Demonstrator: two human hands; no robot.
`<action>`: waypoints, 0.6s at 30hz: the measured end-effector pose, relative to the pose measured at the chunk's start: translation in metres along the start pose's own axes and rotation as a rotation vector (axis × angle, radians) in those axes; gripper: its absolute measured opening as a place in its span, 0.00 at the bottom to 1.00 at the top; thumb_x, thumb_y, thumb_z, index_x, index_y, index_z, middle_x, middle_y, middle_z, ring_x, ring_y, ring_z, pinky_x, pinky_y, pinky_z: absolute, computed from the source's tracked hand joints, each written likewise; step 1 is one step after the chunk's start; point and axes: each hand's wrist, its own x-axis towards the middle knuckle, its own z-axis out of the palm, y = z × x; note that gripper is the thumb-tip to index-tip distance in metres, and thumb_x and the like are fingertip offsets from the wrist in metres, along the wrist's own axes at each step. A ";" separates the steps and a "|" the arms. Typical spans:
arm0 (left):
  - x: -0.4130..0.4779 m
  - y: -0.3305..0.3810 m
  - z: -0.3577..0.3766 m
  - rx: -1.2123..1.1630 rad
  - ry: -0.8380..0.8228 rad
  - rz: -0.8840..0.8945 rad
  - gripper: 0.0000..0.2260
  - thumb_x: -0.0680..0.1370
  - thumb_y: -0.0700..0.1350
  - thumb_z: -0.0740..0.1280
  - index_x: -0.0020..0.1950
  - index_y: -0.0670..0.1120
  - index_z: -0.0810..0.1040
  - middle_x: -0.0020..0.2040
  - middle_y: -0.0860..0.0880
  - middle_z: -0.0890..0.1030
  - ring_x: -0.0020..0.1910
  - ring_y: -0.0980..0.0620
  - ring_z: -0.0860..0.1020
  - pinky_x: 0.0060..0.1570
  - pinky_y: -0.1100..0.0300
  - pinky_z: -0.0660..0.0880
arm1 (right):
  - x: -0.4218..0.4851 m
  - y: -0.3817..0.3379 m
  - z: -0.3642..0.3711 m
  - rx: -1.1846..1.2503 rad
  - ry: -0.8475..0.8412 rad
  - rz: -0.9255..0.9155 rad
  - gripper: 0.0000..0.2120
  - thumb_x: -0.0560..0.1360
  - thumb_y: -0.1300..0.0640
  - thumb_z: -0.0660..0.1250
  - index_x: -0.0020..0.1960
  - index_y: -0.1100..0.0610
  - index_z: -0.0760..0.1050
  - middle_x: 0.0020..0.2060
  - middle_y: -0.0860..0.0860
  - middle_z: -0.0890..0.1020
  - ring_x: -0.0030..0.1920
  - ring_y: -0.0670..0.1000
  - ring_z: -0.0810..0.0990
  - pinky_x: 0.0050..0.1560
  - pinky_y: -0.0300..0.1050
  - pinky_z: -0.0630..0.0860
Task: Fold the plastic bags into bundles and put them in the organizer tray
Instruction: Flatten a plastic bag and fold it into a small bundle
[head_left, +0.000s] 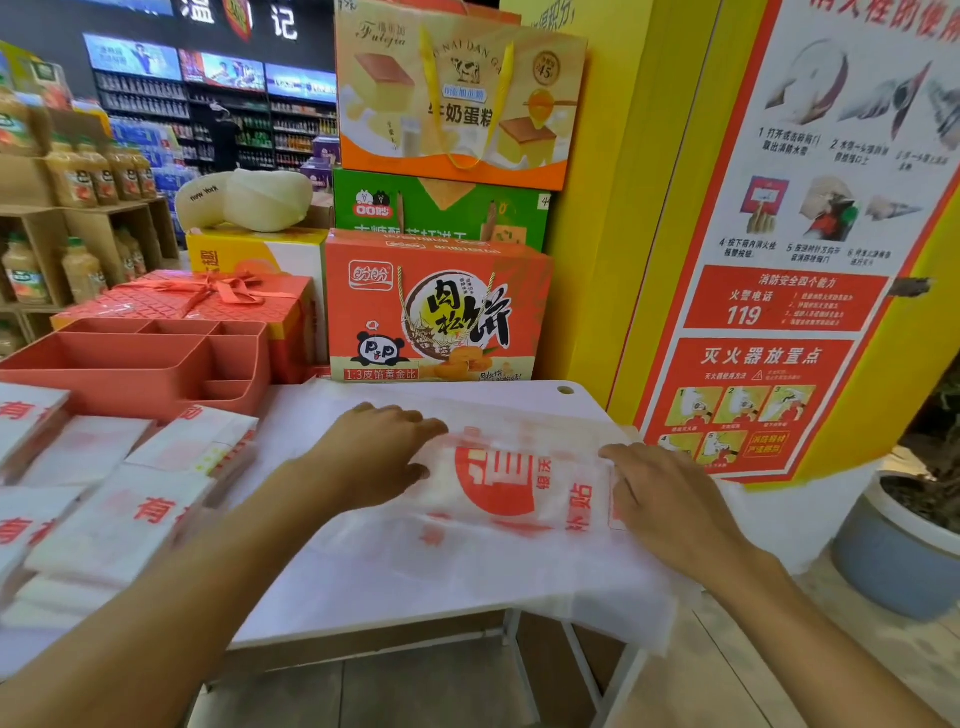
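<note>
The white worktop (332, 603) carries the whole scene, and spread across it lies the plastic bag (511, 483), translucent white with bold red print, our marker for everything else. Part of it is folded over on itself, and its near right corner spills past the worktop's front edge.

Right of the bag, on the yellow wall, a big red fire-safety poster (789, 260) fills the view. Directly behind the bag rises a stack of 3 cartons: an orange-red snack box (436, 312) at the bottom, a green box (441, 208) above it and a cake gift box (457, 93) on top.

To the bag's left and a little behind it sits the red organizer tray (119, 387), its compartments facing up. Just in front of the tray, still left of the bag, folded bundles (119, 519) lie in an overlapping pile, white with red characters. Low on the floor to the bag's right stands a grey planter (898, 551).

Now the hands. The left hand (382, 457) is on the bag's left end, fingers (415, 421) curled over the folded edge with the thumb tucked under it, so the plastic is clamped between them. The right hand (670, 499) lies flat on the bag's right end, fingers straight and slightly apart, pressing the plastic down on the worktop.
</note>
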 end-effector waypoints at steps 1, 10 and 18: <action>0.003 0.005 0.004 0.004 0.014 0.006 0.26 0.82 0.56 0.66 0.79 0.57 0.63 0.71 0.54 0.75 0.69 0.49 0.73 0.67 0.51 0.70 | 0.003 -0.004 0.005 0.007 -0.012 -0.003 0.20 0.84 0.52 0.57 0.75 0.49 0.68 0.66 0.47 0.78 0.63 0.51 0.76 0.66 0.49 0.71; -0.003 0.034 0.065 -0.298 -0.093 -0.011 0.24 0.85 0.60 0.47 0.81 0.59 0.57 0.82 0.55 0.57 0.81 0.51 0.52 0.79 0.51 0.48 | 0.007 -0.022 0.054 0.190 -0.242 -0.018 0.25 0.86 0.44 0.46 0.82 0.45 0.55 0.81 0.45 0.58 0.81 0.47 0.54 0.81 0.49 0.49; -0.010 -0.002 0.072 -0.297 -0.269 -0.020 0.33 0.79 0.72 0.43 0.82 0.64 0.42 0.82 0.59 0.42 0.81 0.55 0.39 0.80 0.47 0.38 | 0.018 -0.002 0.060 0.066 -0.394 0.042 0.26 0.85 0.39 0.39 0.81 0.37 0.39 0.82 0.42 0.41 0.81 0.51 0.36 0.79 0.59 0.34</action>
